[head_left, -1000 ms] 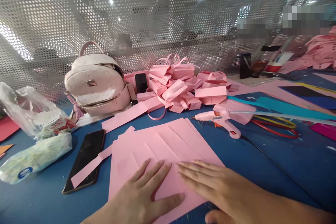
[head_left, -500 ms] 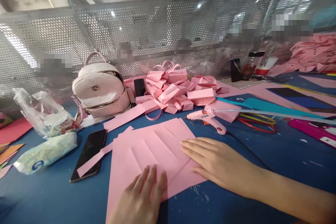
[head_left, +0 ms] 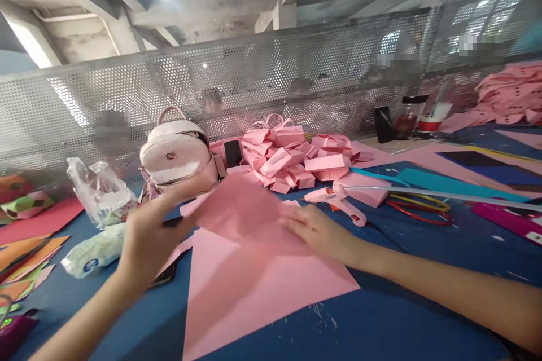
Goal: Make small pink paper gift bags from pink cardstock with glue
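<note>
A creased sheet of pink paper (head_left: pixel 243 208) is lifted off the table, blurred by motion. My left hand (head_left: pixel 148 225) grips its left edge, with thumb and fingers closed on it. At the lower right edge, my right hand (head_left: pixel 317 231) pinches the same sheet. Beneath it lies a larger flat pink sheet (head_left: pixel 237 299) on the blue table. A pink glue gun (head_left: pixel 336 201) rests just beyond my right hand. The dark phone (head_left: pixel 165 276) beside my left hand is partly hidden by the arm and a pink paper strip (head_left: pixel 180 251).
Folded pink paper pieces (head_left: pixel 288 155) are heaped at the back, beside a white backpack (head_left: pixel 178 155). A tissue pack (head_left: pixel 95 251) and a plastic bag (head_left: pixel 99 194) lie left. Teal strips (head_left: pixel 449 183) and a magenta tool (head_left: pixel 503 220) are right. A perforated metal screen (head_left: pixel 254 73) stands behind.
Both hands lay flat on the creased sheet before. Now they have raised it above the larger sheet, the left hand moving up and left. The camera view has shifted slightly.
</note>
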Demonstrator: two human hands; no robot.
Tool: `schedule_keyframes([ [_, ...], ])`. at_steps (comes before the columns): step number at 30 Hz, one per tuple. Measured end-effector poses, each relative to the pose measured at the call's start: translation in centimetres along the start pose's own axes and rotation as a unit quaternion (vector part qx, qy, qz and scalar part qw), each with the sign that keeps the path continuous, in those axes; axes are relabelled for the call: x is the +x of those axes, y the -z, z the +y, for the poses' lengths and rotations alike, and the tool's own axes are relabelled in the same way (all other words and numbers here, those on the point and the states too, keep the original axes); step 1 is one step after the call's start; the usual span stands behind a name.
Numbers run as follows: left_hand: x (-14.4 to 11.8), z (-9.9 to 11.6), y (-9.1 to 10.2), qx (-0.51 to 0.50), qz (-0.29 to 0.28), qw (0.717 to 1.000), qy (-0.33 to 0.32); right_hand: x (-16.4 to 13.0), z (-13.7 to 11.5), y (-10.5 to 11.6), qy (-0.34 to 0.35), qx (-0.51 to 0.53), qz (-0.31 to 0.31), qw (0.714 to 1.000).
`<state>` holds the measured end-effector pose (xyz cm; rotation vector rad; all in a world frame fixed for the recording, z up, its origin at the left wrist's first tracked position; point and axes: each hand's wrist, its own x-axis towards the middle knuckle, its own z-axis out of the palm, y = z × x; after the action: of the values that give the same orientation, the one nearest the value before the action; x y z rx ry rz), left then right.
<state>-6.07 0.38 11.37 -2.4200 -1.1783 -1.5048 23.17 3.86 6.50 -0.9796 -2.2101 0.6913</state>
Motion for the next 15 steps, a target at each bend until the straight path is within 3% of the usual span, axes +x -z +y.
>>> schedule_keyframes([
  [2,1.0,-1.2,0.3,-0.164,0.038,0.975,0.144,0.1,0.1,0.3,-0.104,0.117,0.084,0.984],
  [4,0.5,-2.0,-0.7,-0.286,-0.056,0.918,0.267,-0.2,0.1,0.3,-0.164,0.196,0.118,0.959],
  [5,-0.2,-2.2,-1.5,-0.345,-0.112,0.876,0.319,-0.4,0.1,0.2,-0.175,0.222,0.12,0.952],
  [6,-1.1,-2.3,-2.5,-0.394,-0.151,0.837,0.349,-0.6,0.1,0.1,-0.176,0.24,0.117,0.948],
  [7,-2.0,-2.2,-3.4,-0.405,-0.182,0.822,0.357,-0.8,0.1,-0.1,-0.171,0.252,0.111,0.946],
  [11,-4.1,-1.6,-5.5,-0.413,-0.23,0.806,0.356,-1.1,0.3,-0.5,-0.149,0.259,0.098,0.949],
  [15,-3.6,-1.3,-5.3,-0.398,-0.236,0.813,0.353,-1.3,0.6,-0.9,-0.16,0.257,0.067,0.951],
])
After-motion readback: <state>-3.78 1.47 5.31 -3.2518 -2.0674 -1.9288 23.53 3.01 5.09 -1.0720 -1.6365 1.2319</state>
